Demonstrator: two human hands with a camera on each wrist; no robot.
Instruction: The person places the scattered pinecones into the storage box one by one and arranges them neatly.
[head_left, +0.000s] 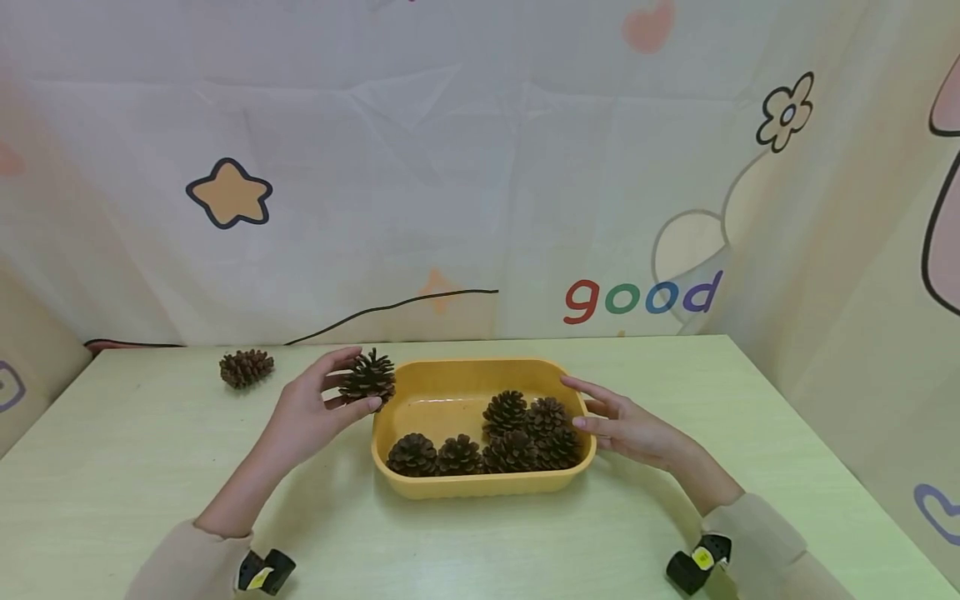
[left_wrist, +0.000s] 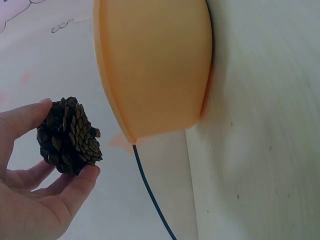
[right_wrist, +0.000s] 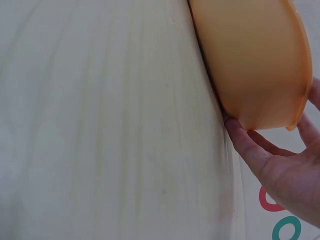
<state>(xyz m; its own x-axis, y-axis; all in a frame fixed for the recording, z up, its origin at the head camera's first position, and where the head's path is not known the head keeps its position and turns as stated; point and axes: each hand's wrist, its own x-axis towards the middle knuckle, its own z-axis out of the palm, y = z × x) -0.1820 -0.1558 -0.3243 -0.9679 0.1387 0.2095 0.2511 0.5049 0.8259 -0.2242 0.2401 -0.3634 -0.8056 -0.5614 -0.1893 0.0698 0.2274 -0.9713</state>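
My left hand [head_left: 318,412] pinches a brown pine cone [head_left: 369,377] between thumb and fingers, just above the left rim of a yellow plastic basin [head_left: 480,486]. The left wrist view shows this held pine cone [left_wrist: 70,136] with its flat scaly base facing the basin's outer wall [left_wrist: 155,65]. My right hand [head_left: 633,429] holds the basin's right end, thumb and index finger at the rim. From the right wrist view, its lower fingers [right_wrist: 250,150] lie against the outer wall, close to the tabletop. Several pine cones [head_left: 510,450] lie in the basin, along its front and right side.
Another pine cone [head_left: 247,368] lies on its side at the table's back left. The pale wooden table [head_left: 480,550] ends at a printed curtain [head_left: 450,183] along the back. Wrist cameras [head_left: 266,572] are strapped at both sleeves.
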